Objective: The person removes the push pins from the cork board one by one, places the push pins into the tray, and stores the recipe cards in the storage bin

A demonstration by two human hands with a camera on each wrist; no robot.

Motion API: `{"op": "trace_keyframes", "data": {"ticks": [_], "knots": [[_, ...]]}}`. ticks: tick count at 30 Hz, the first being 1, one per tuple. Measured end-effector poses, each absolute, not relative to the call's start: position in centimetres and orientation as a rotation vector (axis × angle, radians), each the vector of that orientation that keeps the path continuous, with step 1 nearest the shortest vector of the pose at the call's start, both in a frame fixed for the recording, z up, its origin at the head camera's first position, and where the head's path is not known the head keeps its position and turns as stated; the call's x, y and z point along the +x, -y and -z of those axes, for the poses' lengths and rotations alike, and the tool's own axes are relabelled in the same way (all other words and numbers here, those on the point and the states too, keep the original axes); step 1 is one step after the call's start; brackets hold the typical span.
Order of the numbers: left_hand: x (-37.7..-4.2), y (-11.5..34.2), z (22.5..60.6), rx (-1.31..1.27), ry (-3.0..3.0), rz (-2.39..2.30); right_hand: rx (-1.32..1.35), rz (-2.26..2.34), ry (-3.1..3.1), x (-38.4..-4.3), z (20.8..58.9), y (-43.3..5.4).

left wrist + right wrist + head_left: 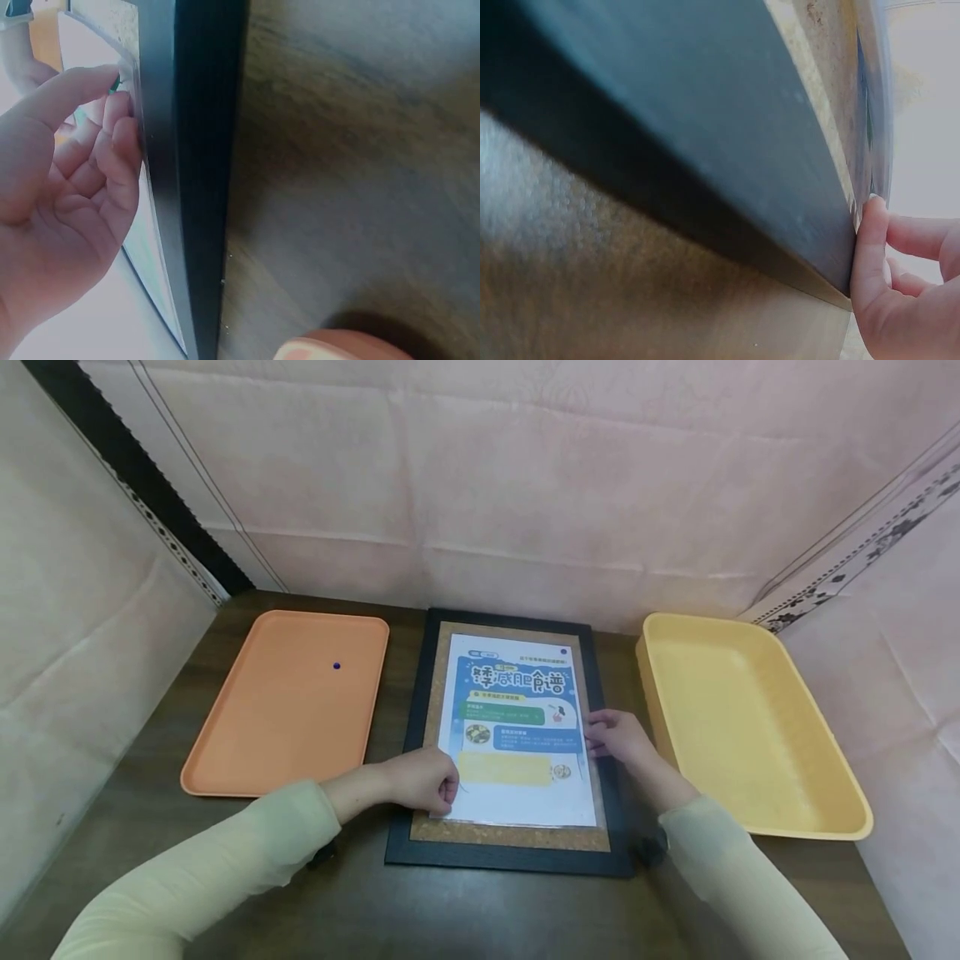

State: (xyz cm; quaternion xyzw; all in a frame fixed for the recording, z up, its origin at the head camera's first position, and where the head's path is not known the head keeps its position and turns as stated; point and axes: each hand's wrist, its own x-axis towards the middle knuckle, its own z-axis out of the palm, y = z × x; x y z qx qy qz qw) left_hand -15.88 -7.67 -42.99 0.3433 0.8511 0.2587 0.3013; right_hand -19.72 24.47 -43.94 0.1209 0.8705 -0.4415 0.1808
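Head view: a printed poster sheet [517, 735] is lying on a black-framed cork board [502, 862], between the left hand [422, 779] and the right hand [622, 739].
Poster title: large Chinese lettering beyond both hands is reading 减肥食谱; the character before it is looking unclear, and the smaller lines are running too fine to read.
Left hand: thumb and fingertips are pinching a tiny green piece [115, 85] near the sheet's lower left corner; the left wrist view is showing this piece, while the head view is hiding it behind the knuckles.
Right hand: fingertips are touching the sheet's right edge; whether they are gripping it, I cannot tell. Only the right wrist view is showing that edge from low down.
Orange tray [285, 710]: it is lying outward of the left hand, bearing a small dark blue piece [337, 666].
Yellow tub [750, 710]: it is standing outward of the right hand.
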Motion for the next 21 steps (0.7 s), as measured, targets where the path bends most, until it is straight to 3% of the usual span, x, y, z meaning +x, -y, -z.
{"op": "trace_keyframes", "data": {"ticks": [21], "knots": [[-17.6,8.6,43.3,0.866,-2.179,-0.883,0.336,1.246,-2.457,-19.8,43.8,-24.4]]}}
